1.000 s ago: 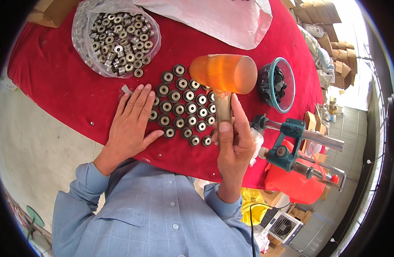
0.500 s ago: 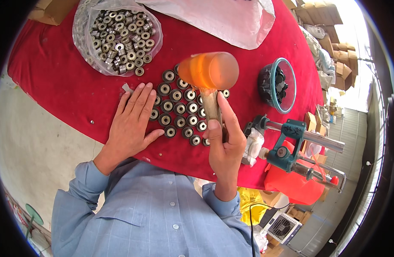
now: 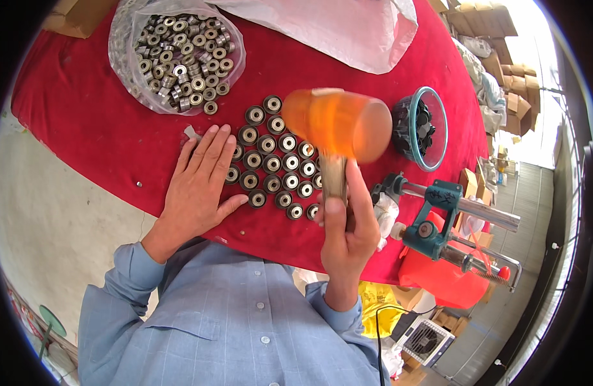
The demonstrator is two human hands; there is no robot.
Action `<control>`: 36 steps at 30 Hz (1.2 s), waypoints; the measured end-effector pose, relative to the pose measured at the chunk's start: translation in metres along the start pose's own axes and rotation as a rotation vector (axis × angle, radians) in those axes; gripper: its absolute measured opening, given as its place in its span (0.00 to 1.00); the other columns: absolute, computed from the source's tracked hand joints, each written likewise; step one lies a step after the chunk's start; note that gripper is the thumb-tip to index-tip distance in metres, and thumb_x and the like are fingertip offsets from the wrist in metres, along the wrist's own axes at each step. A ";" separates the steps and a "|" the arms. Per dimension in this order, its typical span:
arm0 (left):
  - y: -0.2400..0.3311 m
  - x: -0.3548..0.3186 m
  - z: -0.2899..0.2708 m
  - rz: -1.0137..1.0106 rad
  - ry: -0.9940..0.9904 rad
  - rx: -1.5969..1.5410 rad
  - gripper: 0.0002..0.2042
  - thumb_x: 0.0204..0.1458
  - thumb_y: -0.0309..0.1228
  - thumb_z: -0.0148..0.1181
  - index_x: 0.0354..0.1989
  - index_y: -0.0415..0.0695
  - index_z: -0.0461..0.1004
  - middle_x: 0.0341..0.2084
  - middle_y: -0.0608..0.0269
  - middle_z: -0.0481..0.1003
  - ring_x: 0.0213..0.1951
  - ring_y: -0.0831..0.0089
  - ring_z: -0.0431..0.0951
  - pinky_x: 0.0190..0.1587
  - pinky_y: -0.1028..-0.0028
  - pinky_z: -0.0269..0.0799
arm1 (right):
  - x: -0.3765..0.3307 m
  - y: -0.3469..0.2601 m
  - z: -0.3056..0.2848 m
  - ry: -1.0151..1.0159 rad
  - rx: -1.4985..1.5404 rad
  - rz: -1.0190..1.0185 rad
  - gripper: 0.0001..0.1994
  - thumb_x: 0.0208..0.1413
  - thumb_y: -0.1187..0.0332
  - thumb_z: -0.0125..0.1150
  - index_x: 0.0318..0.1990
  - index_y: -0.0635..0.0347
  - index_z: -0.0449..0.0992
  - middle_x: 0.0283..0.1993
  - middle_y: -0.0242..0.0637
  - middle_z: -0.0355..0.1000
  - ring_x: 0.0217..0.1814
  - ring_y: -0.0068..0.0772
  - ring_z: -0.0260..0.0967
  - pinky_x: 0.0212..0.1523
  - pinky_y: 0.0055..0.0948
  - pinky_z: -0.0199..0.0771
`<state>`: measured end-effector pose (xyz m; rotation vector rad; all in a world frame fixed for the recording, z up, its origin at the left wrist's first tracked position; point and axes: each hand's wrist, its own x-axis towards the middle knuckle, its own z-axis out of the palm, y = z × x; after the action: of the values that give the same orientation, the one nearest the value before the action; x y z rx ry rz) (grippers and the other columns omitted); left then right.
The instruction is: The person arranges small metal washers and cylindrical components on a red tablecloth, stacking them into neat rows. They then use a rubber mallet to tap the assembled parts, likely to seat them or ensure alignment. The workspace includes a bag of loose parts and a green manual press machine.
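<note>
My right hand [image 3: 349,225] is closed round the wooden handle of a mallet [image 3: 335,123] with a translucent orange head. The mallet is raised over the right side of a cluster of bearings [image 3: 272,164], hiding some of them. Each bearing has a metal middle with a dark ring around it, and they lie flat on the red cloth in rough rows. Flat on the cloth at the cluster's left edge rests my left hand [image 3: 197,183], fingers stretched and holding nothing. Its thumb tip is beside a bearing in the near rows.
A clear plastic bag [image 3: 126,77] full of loose metal bearings stands at the far left. On the right are a glass bowl [image 3: 446,132] of dark pieces and a green hand press [image 3: 432,219]. A white sack [image 3: 348,38] lies at the back of the red-covered table [image 3: 84,128].
My right hand and the mallet have moved right and slightly nearer to me, uncovering bearings at the top of the cluster. My left hand stays in place.
</note>
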<state>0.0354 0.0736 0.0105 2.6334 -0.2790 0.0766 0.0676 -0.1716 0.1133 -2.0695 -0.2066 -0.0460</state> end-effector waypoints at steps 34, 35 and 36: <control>0.000 -0.002 -0.001 0.038 0.035 -0.032 0.55 0.51 0.51 0.76 0.83 0.37 0.53 0.82 0.44 0.55 0.82 0.47 0.54 0.82 0.45 0.48 | -0.076 0.027 -0.012 -0.092 -0.248 0.057 0.30 0.61 0.84 0.66 0.72 0.62 0.76 0.37 0.42 0.76 0.33 0.35 0.71 0.39 0.32 0.76; 0.000 -0.002 -0.001 0.032 0.040 -0.032 0.55 0.51 0.51 0.76 0.83 0.37 0.53 0.81 0.44 0.56 0.82 0.47 0.54 0.82 0.45 0.48 | -0.076 0.024 -0.015 -0.072 -0.223 0.059 0.29 0.61 0.84 0.66 0.72 0.63 0.76 0.38 0.42 0.77 0.34 0.35 0.72 0.39 0.32 0.76; 0.000 -0.002 0.000 0.025 0.045 -0.033 0.55 0.51 0.51 0.76 0.83 0.37 0.53 0.81 0.44 0.56 0.82 0.47 0.54 0.82 0.45 0.48 | -0.081 0.020 -0.018 -0.054 -0.199 0.062 0.29 0.61 0.84 0.66 0.71 0.65 0.77 0.39 0.43 0.78 0.34 0.35 0.73 0.39 0.32 0.77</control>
<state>0.0334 0.0742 0.0107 2.5922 -0.2948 0.1382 -0.0077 -0.2069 0.0955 -2.2760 -0.1766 0.0278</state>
